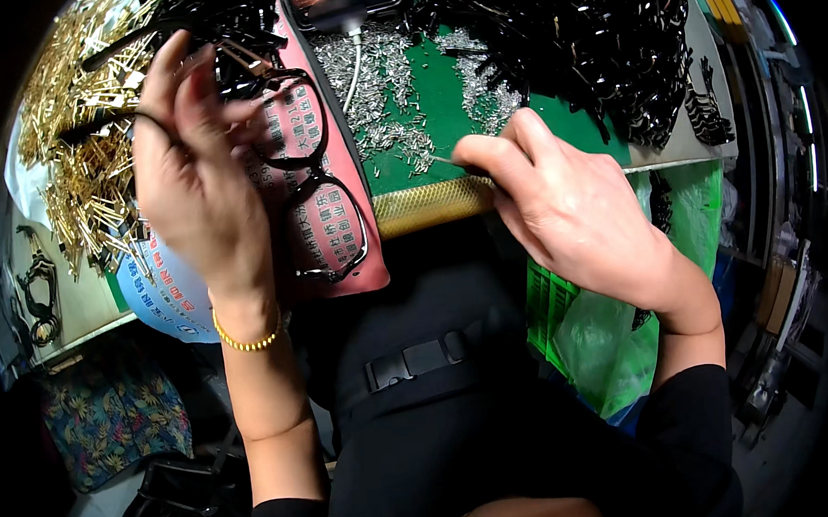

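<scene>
My left hand [208, 166] is at a black eyeglasses frame [320, 160], among its dark temple arms, which stick out to the left. Some of its fingers are blurred by motion, but the hand appears to hold the frame. Both rims show in front of a pink printed sheet [373, 272]. In my right hand [560, 195] a slim tool [446, 161] is pinched between thumb and fingers; its fine metal tip points left, and the rest is hidden. That tip is close to small silvery screw-like pieces [384, 134] scattered over the green mat [434, 98].
Many gold metal parts [91, 172] are heaped at the left, and glossy black temple arms [590, 43] at the far right. A phone [349, 0] with a white cable lies at the back. Gold mesh [435, 204] covers the near edge. A green crate [552, 298] stands below right.
</scene>
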